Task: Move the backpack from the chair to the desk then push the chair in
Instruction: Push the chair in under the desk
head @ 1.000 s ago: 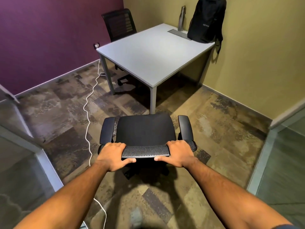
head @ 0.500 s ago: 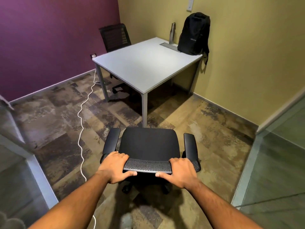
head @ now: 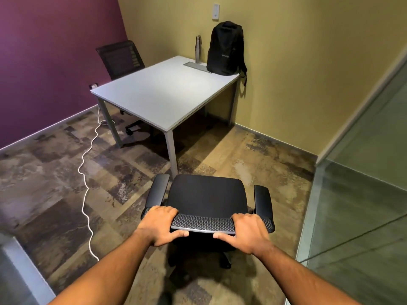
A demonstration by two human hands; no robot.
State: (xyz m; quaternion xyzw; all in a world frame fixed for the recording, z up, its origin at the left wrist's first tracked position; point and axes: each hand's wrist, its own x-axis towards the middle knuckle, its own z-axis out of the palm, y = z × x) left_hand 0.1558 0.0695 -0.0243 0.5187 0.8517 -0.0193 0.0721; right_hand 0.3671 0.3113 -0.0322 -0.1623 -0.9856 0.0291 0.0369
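Mesh-topped chair backrest clamped by left hand, right hand; black backpack upright on desk.

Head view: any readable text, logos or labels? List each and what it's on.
"Lenovo": small pale logo on the front of the black backpack, only just legible.
White wall plate above the backpack: no readable marking.
Metal bottle on the desk: no text visible.
Chair, held by the left hand and right hand: none.

The desk hides most of the second chair.
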